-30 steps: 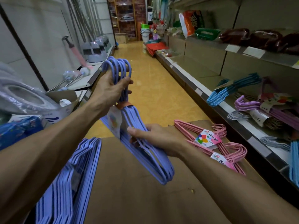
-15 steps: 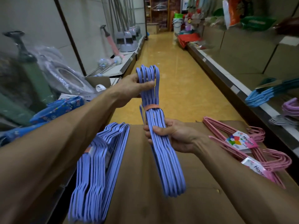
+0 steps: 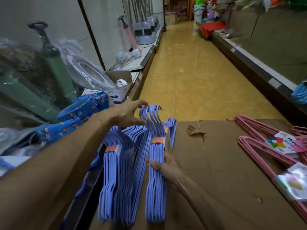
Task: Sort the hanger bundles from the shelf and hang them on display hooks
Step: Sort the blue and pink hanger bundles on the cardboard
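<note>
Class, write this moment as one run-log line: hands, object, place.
left hand: open at hooks | right hand: grips purple hanger bundle | place: cardboard, beside purple hanger pile

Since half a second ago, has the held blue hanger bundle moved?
Yes. The blue hanger bundle has come down and left over the cardboard, now beside the blue pile; right hand grips it.

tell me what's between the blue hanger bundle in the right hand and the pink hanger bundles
Only bare brown cardboard, torn near its far edge, lies between the blue bundle and the pink bundles, as the head view shows.
</note>
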`<move>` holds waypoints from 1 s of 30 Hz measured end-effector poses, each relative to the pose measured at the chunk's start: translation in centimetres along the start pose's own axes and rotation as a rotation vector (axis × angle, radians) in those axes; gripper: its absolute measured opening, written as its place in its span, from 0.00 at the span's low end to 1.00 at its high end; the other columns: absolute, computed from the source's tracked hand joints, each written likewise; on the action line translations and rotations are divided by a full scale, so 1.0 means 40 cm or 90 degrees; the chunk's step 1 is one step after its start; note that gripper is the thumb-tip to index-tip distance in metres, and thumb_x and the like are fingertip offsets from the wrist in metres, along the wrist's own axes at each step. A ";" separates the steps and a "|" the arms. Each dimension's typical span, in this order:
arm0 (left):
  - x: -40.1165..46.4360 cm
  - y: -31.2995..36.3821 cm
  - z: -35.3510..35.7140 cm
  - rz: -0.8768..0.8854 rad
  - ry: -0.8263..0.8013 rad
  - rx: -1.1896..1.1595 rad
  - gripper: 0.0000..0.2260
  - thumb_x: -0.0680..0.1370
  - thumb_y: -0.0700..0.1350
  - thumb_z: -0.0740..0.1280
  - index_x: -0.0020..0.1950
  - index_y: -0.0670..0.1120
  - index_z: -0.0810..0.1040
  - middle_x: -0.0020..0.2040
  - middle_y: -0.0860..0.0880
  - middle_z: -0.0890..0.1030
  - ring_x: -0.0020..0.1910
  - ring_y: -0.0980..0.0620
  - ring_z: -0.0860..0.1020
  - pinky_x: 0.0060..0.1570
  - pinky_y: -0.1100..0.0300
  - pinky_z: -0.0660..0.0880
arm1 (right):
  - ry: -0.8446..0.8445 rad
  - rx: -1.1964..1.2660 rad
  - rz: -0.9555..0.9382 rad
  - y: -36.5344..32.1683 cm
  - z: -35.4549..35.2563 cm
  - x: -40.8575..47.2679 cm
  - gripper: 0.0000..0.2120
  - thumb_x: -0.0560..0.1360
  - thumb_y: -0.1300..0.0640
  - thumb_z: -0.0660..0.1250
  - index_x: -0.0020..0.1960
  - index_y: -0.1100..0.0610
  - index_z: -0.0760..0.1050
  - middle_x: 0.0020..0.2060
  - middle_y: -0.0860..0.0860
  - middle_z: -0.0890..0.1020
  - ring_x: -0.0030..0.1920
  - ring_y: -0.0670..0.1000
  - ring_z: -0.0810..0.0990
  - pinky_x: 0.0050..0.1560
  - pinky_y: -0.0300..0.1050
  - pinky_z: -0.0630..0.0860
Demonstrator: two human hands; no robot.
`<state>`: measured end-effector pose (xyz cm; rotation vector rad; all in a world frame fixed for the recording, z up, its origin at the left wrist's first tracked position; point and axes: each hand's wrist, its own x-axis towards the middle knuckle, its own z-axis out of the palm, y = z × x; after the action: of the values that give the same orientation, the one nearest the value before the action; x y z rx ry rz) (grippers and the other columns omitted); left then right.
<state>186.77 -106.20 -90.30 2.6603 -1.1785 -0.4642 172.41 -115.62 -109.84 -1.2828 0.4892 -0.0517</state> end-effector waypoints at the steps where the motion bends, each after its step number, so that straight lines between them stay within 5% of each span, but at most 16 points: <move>1: 0.001 -0.015 0.008 -0.013 0.016 0.005 0.28 0.77 0.54 0.70 0.74 0.51 0.65 0.70 0.47 0.71 0.66 0.47 0.72 0.59 0.60 0.67 | 0.006 -0.017 -0.002 0.016 0.017 0.007 0.18 0.79 0.66 0.67 0.68 0.63 0.72 0.61 0.61 0.81 0.57 0.57 0.82 0.52 0.49 0.81; 4: 0.005 -0.060 0.032 -0.045 0.068 -0.006 0.21 0.77 0.58 0.68 0.65 0.47 0.72 0.58 0.47 0.77 0.59 0.46 0.76 0.59 0.55 0.72 | 0.011 -0.050 0.000 0.052 0.064 0.022 0.19 0.79 0.63 0.68 0.69 0.61 0.73 0.60 0.59 0.81 0.60 0.60 0.80 0.59 0.56 0.78; 7: 0.006 -0.096 0.054 -0.058 0.092 -0.032 0.23 0.77 0.61 0.65 0.64 0.47 0.73 0.59 0.46 0.78 0.56 0.47 0.77 0.57 0.54 0.73 | 0.005 -0.047 0.000 0.080 0.095 0.032 0.17 0.79 0.63 0.68 0.67 0.61 0.74 0.59 0.59 0.81 0.59 0.62 0.81 0.58 0.58 0.79; 12: 0.024 -0.125 0.067 -0.100 0.101 0.011 0.27 0.77 0.68 0.57 0.62 0.49 0.79 0.58 0.46 0.79 0.58 0.45 0.77 0.61 0.42 0.73 | -0.007 -0.143 -0.037 0.098 0.105 0.045 0.16 0.79 0.61 0.69 0.66 0.59 0.75 0.57 0.52 0.82 0.57 0.54 0.81 0.46 0.34 0.80; 15: 0.038 -0.127 0.070 -0.118 0.108 0.030 0.26 0.77 0.68 0.59 0.58 0.47 0.80 0.57 0.45 0.78 0.56 0.45 0.76 0.59 0.44 0.74 | -0.039 -0.215 -0.029 0.089 0.095 0.056 0.20 0.79 0.56 0.69 0.69 0.60 0.73 0.63 0.54 0.80 0.64 0.56 0.78 0.63 0.55 0.77; 18: 0.049 -0.116 0.068 -0.134 0.094 0.046 0.25 0.77 0.67 0.59 0.57 0.47 0.78 0.56 0.44 0.78 0.56 0.43 0.76 0.60 0.43 0.74 | -0.051 -0.269 0.010 0.072 0.085 0.058 0.24 0.78 0.52 0.69 0.70 0.61 0.71 0.65 0.56 0.78 0.67 0.58 0.75 0.67 0.58 0.73; 20: 0.052 -0.108 0.063 -0.134 0.084 0.054 0.24 0.78 0.66 0.60 0.56 0.47 0.78 0.54 0.44 0.80 0.55 0.43 0.77 0.59 0.43 0.74 | -0.094 -0.295 0.062 0.054 0.071 0.060 0.21 0.78 0.52 0.70 0.67 0.61 0.74 0.62 0.56 0.79 0.64 0.58 0.77 0.65 0.57 0.75; 24: 0.047 -0.080 0.057 -0.081 0.106 0.027 0.21 0.79 0.61 0.62 0.58 0.45 0.80 0.51 0.44 0.82 0.51 0.45 0.80 0.57 0.50 0.76 | -0.153 -0.469 0.071 -0.012 -0.001 0.027 0.12 0.76 0.49 0.71 0.45 0.58 0.79 0.43 0.53 0.82 0.47 0.50 0.80 0.52 0.50 0.79; 27: 0.048 -0.030 0.058 -0.015 0.157 -0.027 0.17 0.80 0.57 0.64 0.58 0.45 0.81 0.51 0.45 0.83 0.48 0.48 0.79 0.51 0.56 0.75 | -0.110 -0.531 -0.005 -0.083 -0.090 -0.026 0.12 0.78 0.54 0.69 0.47 0.64 0.81 0.39 0.58 0.83 0.41 0.50 0.79 0.45 0.44 0.76; 30: 0.065 0.066 0.049 0.044 0.177 -0.047 0.16 0.79 0.57 0.64 0.58 0.47 0.81 0.54 0.48 0.81 0.50 0.50 0.78 0.52 0.54 0.75 | -0.045 -0.541 -0.055 -0.155 -0.210 -0.099 0.10 0.80 0.55 0.66 0.50 0.62 0.81 0.43 0.56 0.85 0.42 0.50 0.81 0.50 0.46 0.77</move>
<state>185.90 -109.99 -91.85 2.5113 -1.1392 -0.1176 167.13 -123.89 -104.49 -2.1287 0.4027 0.1453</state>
